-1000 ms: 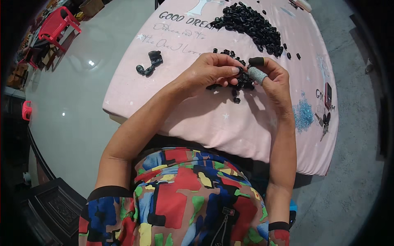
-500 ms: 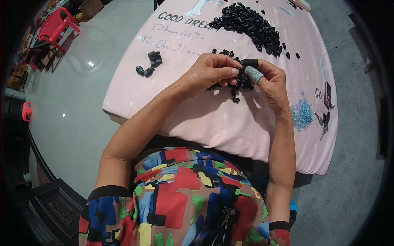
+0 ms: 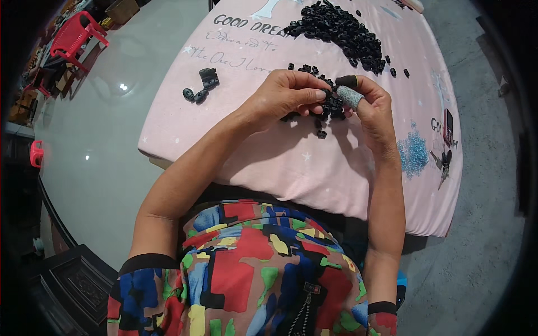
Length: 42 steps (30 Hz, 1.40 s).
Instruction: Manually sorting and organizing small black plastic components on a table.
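Over a small pile of black plastic pieces [image 3: 335, 110], my two hands meet above the pink cloth. My left hand [image 3: 286, 96] has its thumb and index finger pinched on a small black plastic piece [image 3: 327, 93], mostly hidden by the fingertips. Just to the right, my right hand [image 3: 374, 106] is curled, thumb and index tips close together. A grey wrap covers its thumb and a black cover its index finger. Whatever lies between those tips is too small to make out. One loose black piece [image 3: 321, 134] lies below the hands.
A larger heap of black pieces [image 3: 342, 36] lies at the far side. Some joined black pieces [image 3: 208, 78] are at left. Blue beads [image 3: 413, 154], a phone [image 3: 448, 126] and keys [image 3: 445, 162] lie at right. A red chair [image 3: 77, 38] stands on the floor beyond.
My right fingertips have drawn slightly away from my left ones, the black-covered index finger tilting a little. My left hand keeps its pinch in nearly the same place.
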Each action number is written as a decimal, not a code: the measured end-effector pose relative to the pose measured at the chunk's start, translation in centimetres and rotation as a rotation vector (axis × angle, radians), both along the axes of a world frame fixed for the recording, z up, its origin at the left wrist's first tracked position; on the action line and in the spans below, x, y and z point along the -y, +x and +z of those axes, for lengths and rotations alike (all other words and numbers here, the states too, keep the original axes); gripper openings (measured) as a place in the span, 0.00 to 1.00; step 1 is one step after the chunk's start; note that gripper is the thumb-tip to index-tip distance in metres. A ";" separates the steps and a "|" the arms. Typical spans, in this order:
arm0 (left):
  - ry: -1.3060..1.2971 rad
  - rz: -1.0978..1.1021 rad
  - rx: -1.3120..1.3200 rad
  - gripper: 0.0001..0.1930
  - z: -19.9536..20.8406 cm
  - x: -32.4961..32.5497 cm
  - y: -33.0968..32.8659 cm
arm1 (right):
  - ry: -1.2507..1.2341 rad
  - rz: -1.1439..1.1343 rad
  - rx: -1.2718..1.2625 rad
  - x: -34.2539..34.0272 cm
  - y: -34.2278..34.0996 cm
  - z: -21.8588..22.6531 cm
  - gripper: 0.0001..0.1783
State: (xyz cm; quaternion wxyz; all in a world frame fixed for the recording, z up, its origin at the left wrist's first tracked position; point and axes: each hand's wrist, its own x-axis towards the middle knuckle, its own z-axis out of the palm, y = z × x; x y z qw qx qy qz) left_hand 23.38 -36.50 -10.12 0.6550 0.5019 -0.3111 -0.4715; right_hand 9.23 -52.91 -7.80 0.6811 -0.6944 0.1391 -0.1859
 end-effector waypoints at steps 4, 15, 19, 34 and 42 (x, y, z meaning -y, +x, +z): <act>-0.004 0.020 0.026 0.13 0.0 -0.1 -0.1 | -0.026 0.001 -0.029 -0.7 0.0 0.2 0.07; -0.018 0.061 0.076 0.12 0.2 -0.1 -0.2 | -0.061 0.010 -0.050 -0.5 0.0 0.1 0.07; -0.008 0.054 0.092 0.12 0.2 -0.2 -0.1 | -0.038 0.009 -0.069 -0.4 0.0 0.1 0.07; 0.011 0.006 0.097 0.13 0.6 -0.6 0.0 | -0.004 0.006 -0.121 -0.5 -0.2 0.4 0.08; 0.001 0.008 0.175 0.13 0.7 -0.7 0.0 | -0.006 0.094 -0.094 0.1 -0.3 0.0 0.09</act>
